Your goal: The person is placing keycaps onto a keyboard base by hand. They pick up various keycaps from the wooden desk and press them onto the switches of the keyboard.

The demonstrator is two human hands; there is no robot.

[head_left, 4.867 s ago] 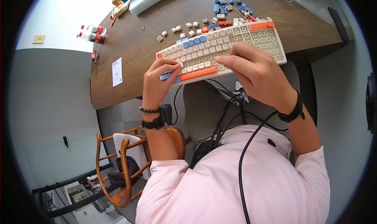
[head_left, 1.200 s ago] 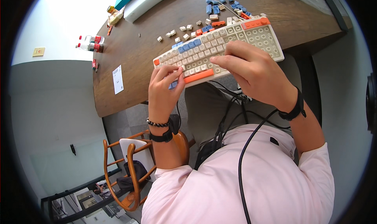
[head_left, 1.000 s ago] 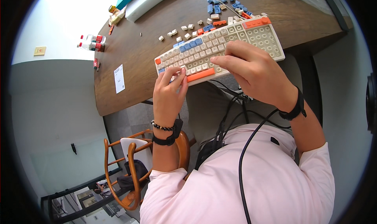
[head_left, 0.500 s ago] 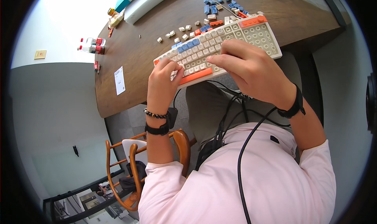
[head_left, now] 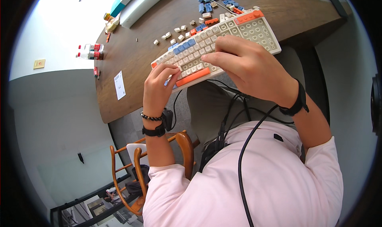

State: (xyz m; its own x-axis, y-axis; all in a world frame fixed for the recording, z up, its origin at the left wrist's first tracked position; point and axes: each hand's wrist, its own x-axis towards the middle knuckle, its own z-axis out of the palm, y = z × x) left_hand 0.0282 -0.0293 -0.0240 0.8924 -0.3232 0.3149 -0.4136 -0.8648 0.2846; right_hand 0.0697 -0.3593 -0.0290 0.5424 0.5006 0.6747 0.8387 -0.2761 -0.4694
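A cream mechanical keyboard (head_left: 258, 33), partly fitted with cream, blue and orange keycaps, lies tilted at the table's near edge. Bare switch sockets show at its right end and in part of the lower rows. My left hand (head_left: 156, 86) is over its left end, thumb and fingertips drawn together by the lower keys; anything between them is too small to make out. Above the middle rows, my right hand (head_left: 254, 68) is closed, with its thumb tip down at a row of keys and the other fingers curled. What its fingertips hold is hidden. An orange spacebar (head_left: 193, 76) sits between the hands.
Loose cream keycaps (head_left: 178, 29) and blue keycaps (head_left: 208, 7) are scattered behind the keyboard on the brown table (head_left: 135, 60). At the left are bottles (head_left: 90, 51) and a white card (head_left: 119, 85). Black cables (head_left: 254, 133) cross my lap; a wooden chair (head_left: 185, 149) stands left.
The view has shifted slightly, so keyboard and table sit a little farther left. My left thumb and fingertips have moved slightly at the keys; my right hand stays over the middle rows.
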